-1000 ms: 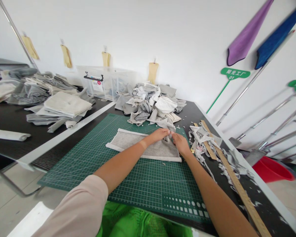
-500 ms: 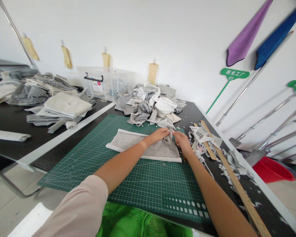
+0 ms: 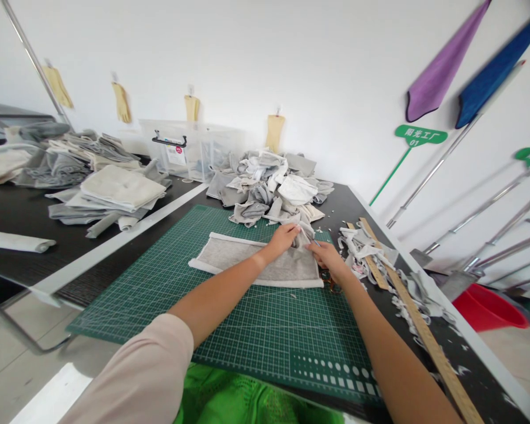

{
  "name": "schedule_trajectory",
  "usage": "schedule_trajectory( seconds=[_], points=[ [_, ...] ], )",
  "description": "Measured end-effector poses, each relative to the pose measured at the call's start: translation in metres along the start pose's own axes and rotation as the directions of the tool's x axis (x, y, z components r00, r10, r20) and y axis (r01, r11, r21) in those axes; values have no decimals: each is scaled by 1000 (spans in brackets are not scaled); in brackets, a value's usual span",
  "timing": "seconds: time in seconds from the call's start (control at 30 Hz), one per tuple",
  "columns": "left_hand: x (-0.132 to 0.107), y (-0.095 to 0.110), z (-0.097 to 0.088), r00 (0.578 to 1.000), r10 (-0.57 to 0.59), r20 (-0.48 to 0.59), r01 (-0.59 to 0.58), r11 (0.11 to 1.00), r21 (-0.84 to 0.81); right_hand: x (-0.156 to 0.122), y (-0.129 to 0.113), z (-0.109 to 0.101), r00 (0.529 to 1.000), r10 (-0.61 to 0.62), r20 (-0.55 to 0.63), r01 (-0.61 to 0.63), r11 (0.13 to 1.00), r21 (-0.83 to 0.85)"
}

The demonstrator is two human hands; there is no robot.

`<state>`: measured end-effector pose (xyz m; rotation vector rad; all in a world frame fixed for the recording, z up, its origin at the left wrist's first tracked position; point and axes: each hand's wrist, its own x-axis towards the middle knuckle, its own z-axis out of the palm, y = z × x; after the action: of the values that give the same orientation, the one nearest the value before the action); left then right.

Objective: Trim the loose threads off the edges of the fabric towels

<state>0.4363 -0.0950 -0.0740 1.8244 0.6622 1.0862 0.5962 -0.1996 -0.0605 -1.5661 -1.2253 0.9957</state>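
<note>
A flat grey cloth piece [image 3: 242, 259] with pale edges lies on the green cutting mat [image 3: 247, 335]. My left hand [image 3: 285, 237] is closed on its bunched far right corner. My right hand [image 3: 329, 258] sits just right of that corner, fingers curled round small scissors [image 3: 329, 280]. The scissors' brownish handles show under the palm, and a thin tip points at the corner. The two hands almost touch.
A heap of grey and white cloth pieces [image 3: 274, 188] lies behind the mat. Cut strips [image 3: 364, 244] and a wooden ruler [image 3: 424, 335] lie along the right edge. Folded stacks [image 3: 115, 191] and a clear box [image 3: 189, 150] stand at the left, and a red basin [image 3: 486, 306] sits on the floor.
My right hand has slid a little toward me and to the right along the cloth's right edge. My left hand has stayed on the corner, and the cloth has barely shifted.
</note>
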Motion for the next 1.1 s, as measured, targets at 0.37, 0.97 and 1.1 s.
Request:
schedule_trajectory(
  seconds=[0.37, 0.97, 1.1],
  points=[
    [34, 64, -66, 902, 234, -363, -177, 967, 184, -24, -27, -19, 896, 69, 439, -85, 996, 17],
    [-6, 225, -116, 768, 537, -349, -496, 843, 207, -46, -109, -21, 942, -229, -245, 308, 878, 366],
    [-20, 245, -121, 764, 547, -342, -525, 835, 163, -62, -130, -26, 911, -265, -317, 372, 859, 352]
  ],
)
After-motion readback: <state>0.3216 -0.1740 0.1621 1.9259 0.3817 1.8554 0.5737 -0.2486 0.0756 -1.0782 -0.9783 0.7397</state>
